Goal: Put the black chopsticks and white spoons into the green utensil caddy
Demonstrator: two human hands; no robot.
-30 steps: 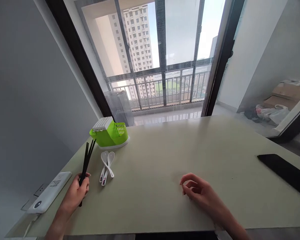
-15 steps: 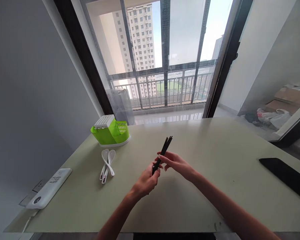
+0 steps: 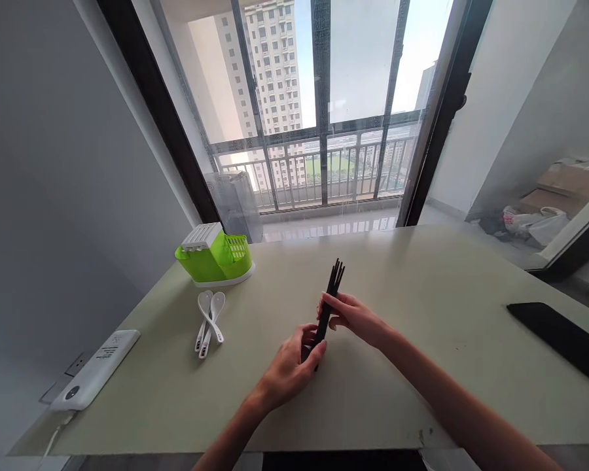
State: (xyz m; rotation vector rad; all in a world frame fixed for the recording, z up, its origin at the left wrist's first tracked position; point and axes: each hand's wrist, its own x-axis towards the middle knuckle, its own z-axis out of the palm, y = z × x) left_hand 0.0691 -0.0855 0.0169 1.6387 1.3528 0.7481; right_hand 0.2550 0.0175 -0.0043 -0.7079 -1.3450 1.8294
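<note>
A bundle of black chopsticks (image 3: 324,319) is held tilted over the table, its tips fanned slightly apart at the top. My right hand (image 3: 356,318) grips the bundle around its upper middle, thumb in front. Lower down, my left hand (image 3: 290,363) curls thumb and fingers around the bottom part, where the lower ends partly disappear behind the hand. To the left, several white spoons (image 3: 208,324) lie crossed on the table, apart from both hands. Behind them stands a green utensil holder (image 3: 209,263) with a white slotted top and an open basket side.
A white power bank (image 3: 98,369) with a cable lies at the table's left edge. On the right rests a long black object (image 3: 559,337). The pale table (image 3: 412,275) ends before a glass window. Boxes and bags (image 3: 554,203) sit beyond the glass at right.
The chopsticks have moved right and turned more upright. My right hand has shifted from touching the bundle to gripping it higher. My left hand has moved right and its fingers have loosened somewhat.
</note>
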